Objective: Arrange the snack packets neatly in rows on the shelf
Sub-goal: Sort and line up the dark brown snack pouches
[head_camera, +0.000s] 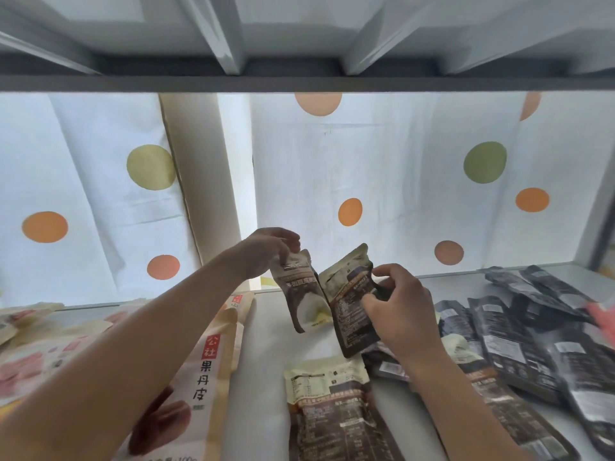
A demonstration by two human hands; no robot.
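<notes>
White shelf [266, 344] has dark packets [519, 334] heaped right and a big tan bag [213, 357] left. Left hand [266, 251] pinches one brown packet [301, 294] by its top, right hand [396, 307] grips another packet [349, 301] beside it. Best to turn both face-front and set them upright, edges touching.

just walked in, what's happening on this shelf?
A person is sorting snack packets on a white shelf. The left hand pinches one brown packet by its top; the right hand grips a second brown packet beside it. Dark packets lie jumbled to the right, and beige packets on the left.
</notes>
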